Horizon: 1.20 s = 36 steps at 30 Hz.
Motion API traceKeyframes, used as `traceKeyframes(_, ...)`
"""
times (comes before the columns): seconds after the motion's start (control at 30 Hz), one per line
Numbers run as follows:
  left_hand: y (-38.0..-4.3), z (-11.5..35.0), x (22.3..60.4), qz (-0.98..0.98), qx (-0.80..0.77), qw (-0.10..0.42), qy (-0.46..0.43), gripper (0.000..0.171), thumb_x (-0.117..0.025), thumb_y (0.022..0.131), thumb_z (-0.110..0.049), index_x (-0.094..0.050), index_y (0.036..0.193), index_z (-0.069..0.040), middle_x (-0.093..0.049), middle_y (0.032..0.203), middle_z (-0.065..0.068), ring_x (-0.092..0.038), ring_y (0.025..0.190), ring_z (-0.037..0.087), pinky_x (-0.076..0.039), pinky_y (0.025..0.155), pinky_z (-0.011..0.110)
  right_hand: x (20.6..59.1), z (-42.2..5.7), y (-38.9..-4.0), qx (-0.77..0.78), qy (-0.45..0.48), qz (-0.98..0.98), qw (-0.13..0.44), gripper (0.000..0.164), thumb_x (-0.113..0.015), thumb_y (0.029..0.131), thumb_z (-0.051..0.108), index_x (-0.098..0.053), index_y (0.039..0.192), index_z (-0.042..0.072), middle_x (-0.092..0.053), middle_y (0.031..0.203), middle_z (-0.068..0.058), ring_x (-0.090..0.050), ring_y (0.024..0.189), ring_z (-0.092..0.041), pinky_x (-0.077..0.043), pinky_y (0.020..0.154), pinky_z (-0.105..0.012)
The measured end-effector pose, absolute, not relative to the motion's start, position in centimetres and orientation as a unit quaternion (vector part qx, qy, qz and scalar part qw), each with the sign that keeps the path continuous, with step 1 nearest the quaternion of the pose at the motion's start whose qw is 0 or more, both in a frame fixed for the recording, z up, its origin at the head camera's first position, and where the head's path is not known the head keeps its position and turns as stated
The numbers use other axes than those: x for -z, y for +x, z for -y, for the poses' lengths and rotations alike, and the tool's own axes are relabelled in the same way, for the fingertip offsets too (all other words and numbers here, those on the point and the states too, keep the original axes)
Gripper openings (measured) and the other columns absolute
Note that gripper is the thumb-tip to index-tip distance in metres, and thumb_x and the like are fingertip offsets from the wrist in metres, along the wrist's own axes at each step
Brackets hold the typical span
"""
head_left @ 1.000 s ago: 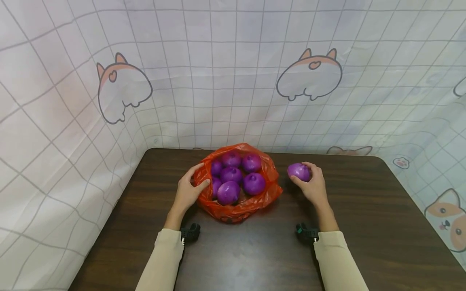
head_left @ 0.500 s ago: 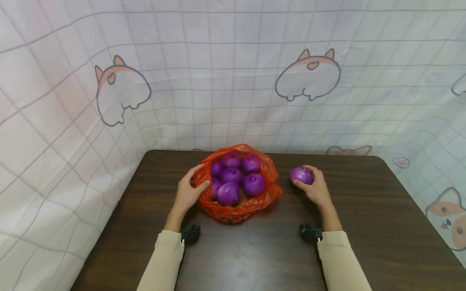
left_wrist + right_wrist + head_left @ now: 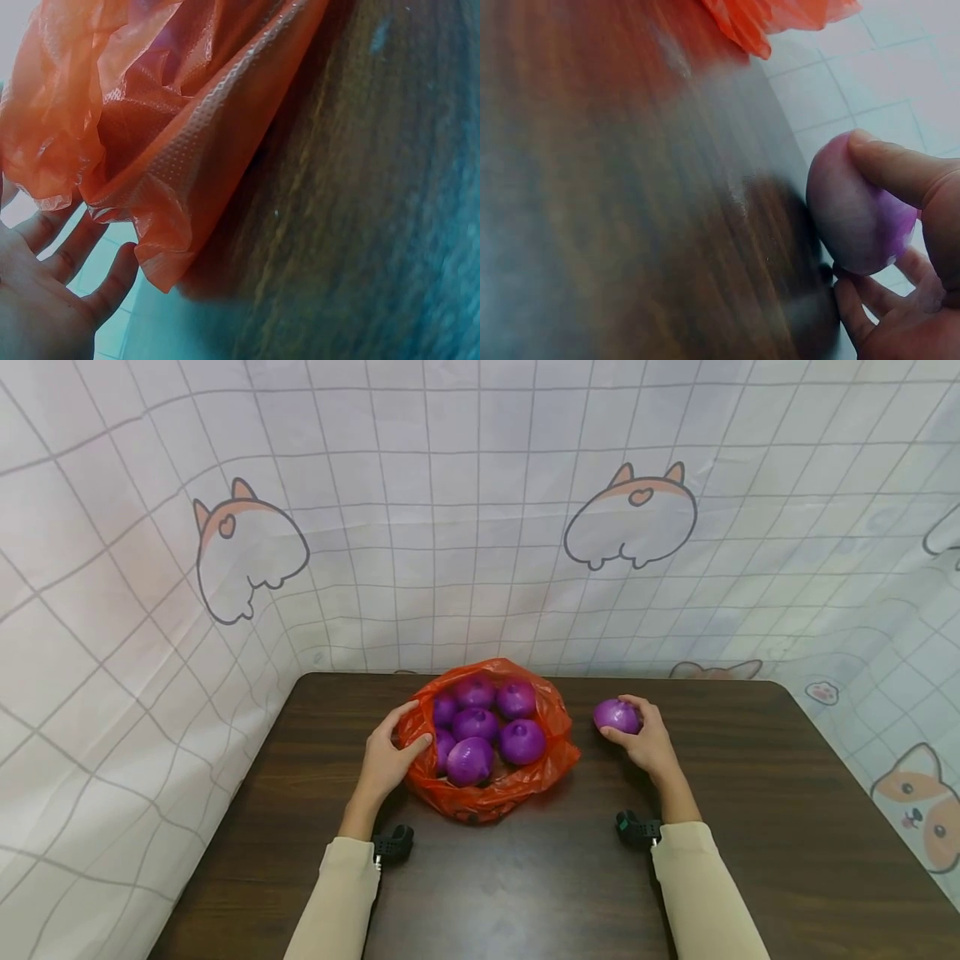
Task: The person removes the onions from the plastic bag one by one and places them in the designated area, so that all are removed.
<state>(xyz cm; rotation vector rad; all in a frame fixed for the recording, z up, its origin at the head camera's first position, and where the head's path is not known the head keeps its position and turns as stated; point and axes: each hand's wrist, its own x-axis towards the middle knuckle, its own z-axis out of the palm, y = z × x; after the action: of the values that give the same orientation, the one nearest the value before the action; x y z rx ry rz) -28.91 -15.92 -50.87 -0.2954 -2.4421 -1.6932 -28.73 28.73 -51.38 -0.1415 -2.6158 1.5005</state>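
In the head view a red plastic bag (image 3: 555, 739) stands with its mouth spread, several purple onions (image 3: 470, 762) lying inside. My left hand (image 3: 386, 760) holds the bag's left rim, thumb on the near side and fingers farther back. The left wrist view shows fingers (image 3: 112, 281) of that hand behind the thin film; their grip is partly hidden. To the right of the bag, my right hand (image 3: 651, 743) grips a single purple onion (image 3: 617, 716) between thumb and fingers. Seen from the right wrist, this onion (image 3: 855, 210) is close to the tabletop; I cannot tell whether it touches.
Both hands work over a dark wood-grain table (image 3: 495, 893) with rounded far corners. A white gridded cloth (image 3: 480, 527) with corgi drawings hangs behind it and along the sides. Black straps (image 3: 637, 828) with small devices sit at both wrists.
My right hand, with the onion, shifts slightly nearer and right, then slightly back away and left. The left hand and the bag stay in place.
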Motion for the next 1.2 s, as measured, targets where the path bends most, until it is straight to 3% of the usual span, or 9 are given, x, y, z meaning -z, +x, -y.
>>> traceKeyframes(0.6, -28.9, 16.0, 50.9, 0.82, 0.559, 0.079, -0.098, 0.058, -0.078, 0.091, -0.029, -0.056, 0.145, -0.029, -0.06, 0.142, 0.011, -0.065, 0.103, 0.032, -0.058, 0.09, 0.049, 51.3, -29.2, -31.6, -0.508, -0.037, 0.859, 0.05, 0.072, -0.078, 0.092, 0.021, -0.04, 0.153, 0.013, -0.03, 0.154, -0.027, -0.037, 0.142, -0.049, -0.032, 0.118, -0.064)
traceKeyframes(1.2, -28.8, 16.0, 50.8, 0.818, 0.561, 0.076, -0.101, 0.058, -0.077, 0.092, -0.03, -0.055, 0.146, -0.029, -0.058, 0.145, 0.011, -0.066, 0.105, 0.033, -0.058, 0.09, 0.051, 51.2, -29.4, -32.0, -0.562, -0.032, 0.826, 0.037, 0.08, -0.078, 0.092, 0.021, -0.033, 0.157, 0.011, -0.029, 0.161, -0.025, -0.036, 0.143, -0.047, -0.031, 0.119, -0.063)
